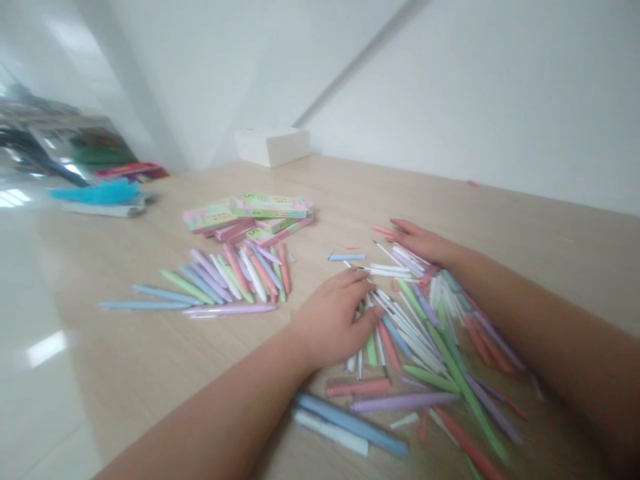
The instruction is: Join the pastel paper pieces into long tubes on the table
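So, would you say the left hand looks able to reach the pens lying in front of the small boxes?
Probably yes: the left hand is just beside those pens, with seemingly only a strip of tabletop between them.

We seem to be in a workroom: loose pen parts [424, 347] crowd the wooden table [380, 200], printed boxes [273, 207] lie piled on it, a white wall [475, 87] stands behind it, and glossy tiled floor [30, 393] shows left of it.

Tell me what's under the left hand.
White sticks and coloured pen pieces show at the edge of the left hand; whatever its palm covers is hidden.
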`<action>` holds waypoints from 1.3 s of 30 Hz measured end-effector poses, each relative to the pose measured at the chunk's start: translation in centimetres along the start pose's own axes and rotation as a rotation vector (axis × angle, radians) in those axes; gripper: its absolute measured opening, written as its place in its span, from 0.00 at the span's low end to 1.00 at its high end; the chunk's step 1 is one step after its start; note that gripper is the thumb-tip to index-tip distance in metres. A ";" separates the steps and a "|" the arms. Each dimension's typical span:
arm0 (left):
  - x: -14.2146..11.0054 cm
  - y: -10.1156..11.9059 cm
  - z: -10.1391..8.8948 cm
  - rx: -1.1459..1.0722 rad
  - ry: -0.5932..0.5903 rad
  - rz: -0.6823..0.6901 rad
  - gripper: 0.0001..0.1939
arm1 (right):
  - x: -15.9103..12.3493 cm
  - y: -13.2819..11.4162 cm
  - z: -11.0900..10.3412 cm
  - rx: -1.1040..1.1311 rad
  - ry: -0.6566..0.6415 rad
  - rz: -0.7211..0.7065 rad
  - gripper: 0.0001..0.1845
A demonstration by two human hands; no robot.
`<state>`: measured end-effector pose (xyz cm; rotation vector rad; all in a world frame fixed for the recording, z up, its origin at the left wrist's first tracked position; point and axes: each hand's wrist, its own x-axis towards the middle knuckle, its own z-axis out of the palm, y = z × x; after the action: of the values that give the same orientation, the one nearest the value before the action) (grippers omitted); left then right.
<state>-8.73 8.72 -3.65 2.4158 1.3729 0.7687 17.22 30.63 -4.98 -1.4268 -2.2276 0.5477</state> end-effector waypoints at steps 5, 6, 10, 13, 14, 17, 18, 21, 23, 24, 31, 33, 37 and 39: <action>-0.1 -0.8 0.2 0.152 0.057 -0.187 0.29 | 5.6 -1.3 2.3 -0.040 -0.054 -0.092 0.36; -0.1 -1.1 0.4 0.180 0.090 -0.234 0.30 | 6.2 -1.5 2.5 -0.044 -0.070 -0.122 0.34; -0.2 -2.4 1.0 0.238 0.237 -0.380 0.32 | 5.7 -2.2 2.9 -0.039 -0.133 -0.251 0.28; -0.1 -2.7 0.9 0.242 0.270 -0.422 0.35 | 3.6 -2.9 2.9 -0.020 -0.165 -0.331 0.25; 0.0 -2.7 0.7 0.246 0.260 -0.437 0.35 | 2.9 -3.2 2.9 -0.014 -0.172 -0.351 0.24; 0.2 -2.5 0.1 0.246 0.212 -0.509 0.38 | 1.5 -3.9 3.1 0.001 -0.174 -0.380 0.22; 0.2 -2.5 -0.1 0.242 0.199 -0.535 0.38 | 1.3 -4.2 3.2 0.004 -0.169 -0.380 0.22; 0.3 -2.5 -0.4 0.237 0.178 -0.577 0.39 | 1.9 -5.2 4.0 0.010 -0.145 -0.371 0.21; 0.3 -2.6 -0.3 0.241 0.193 -0.572 0.38 | 3.1 -6.2 4.8 0.002 -0.132 -0.371 0.23; 0.3 -2.6 -0.3 0.242 0.207 -0.566 0.37 | 3.8 -6.8 5.4 -0.006 -0.124 -0.376 0.25; 0.5 -2.7 -0.3 0.243 0.187 -0.565 0.37 | 8.9 -10.7 8.6 -0.057 -0.107 -0.458 0.30; 0.5 -2.5 -0.4 0.251 0.180 -0.581 0.39 | 9.7 -10.8 9.0 -0.055 -0.120 -0.488 0.25; 0.4 -2.2 -0.4 0.268 0.168 -0.606 0.38 | 9.7 -10.5 9.0 -0.040 -0.131 -0.516 0.20; 0.4 -2.1 -0.3 0.270 0.140 -0.598 0.39 | 9.0 -10.3 8.9 -0.032 -0.126 -0.517 0.19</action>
<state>-10.30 10.15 -4.25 1.9568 2.2247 0.6253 1.27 34.05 -5.37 -0.7890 -2.5814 0.4310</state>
